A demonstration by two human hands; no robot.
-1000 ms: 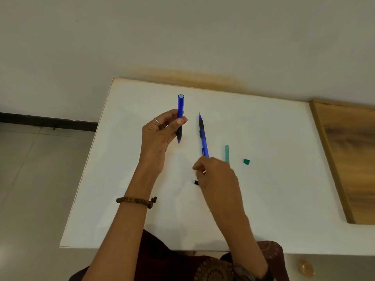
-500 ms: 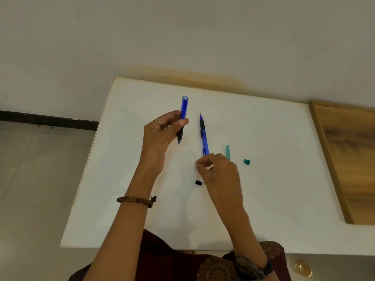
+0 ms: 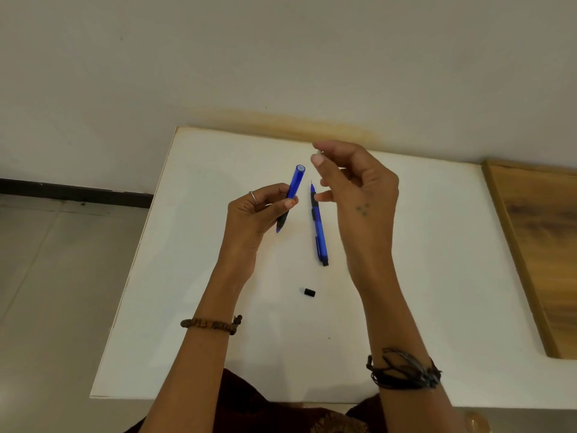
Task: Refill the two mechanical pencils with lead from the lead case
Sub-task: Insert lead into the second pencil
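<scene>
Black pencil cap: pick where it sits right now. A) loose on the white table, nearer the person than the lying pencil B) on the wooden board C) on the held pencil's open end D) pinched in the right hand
A: the black pencil cap lies alone on the white table, nearer the person than the lying mechanical pencil.

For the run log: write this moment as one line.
left hand grips open-ended pencil | right hand raised, pinch contents unclear | second pencil, black cap on table

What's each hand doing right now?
Left hand: holds a pencil, open end up.
Right hand: raised, fingertips pinched; what they hold cannot be told.
</scene>
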